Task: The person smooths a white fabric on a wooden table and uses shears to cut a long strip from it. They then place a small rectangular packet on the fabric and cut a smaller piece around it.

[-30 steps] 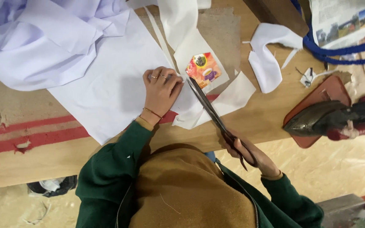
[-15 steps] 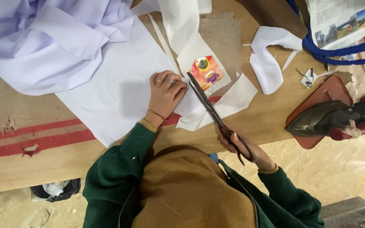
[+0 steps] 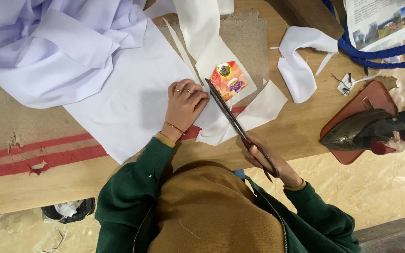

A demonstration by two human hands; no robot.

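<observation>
A large piece of white fabric (image 3: 118,93) is spread across the wooden table (image 3: 301,131). My left hand (image 3: 183,105) presses flat on the fabric near its right edge, fingers curled, rings on two fingers. My right hand (image 3: 270,161) grips the handles of long dark scissors (image 3: 233,119) at the table's front edge. The blades point up and left along the fabric's edge, just right of my left hand. A small orange packet (image 3: 228,79) lies beside the blade tips.
White fabric strips (image 3: 298,65) and offcuts lie to the right. A dark old iron (image 3: 376,131) rests on a red-brown stand (image 3: 352,107) at the right edge. A blue cord (image 3: 376,51) and a printed paper (image 3: 380,18) sit top right. Crumpled pale cloth (image 3: 48,42) fills the upper left.
The scissors have slid a little further up along the fabric edge. My left hand stays pressed on the fabric with barely any shift.
</observation>
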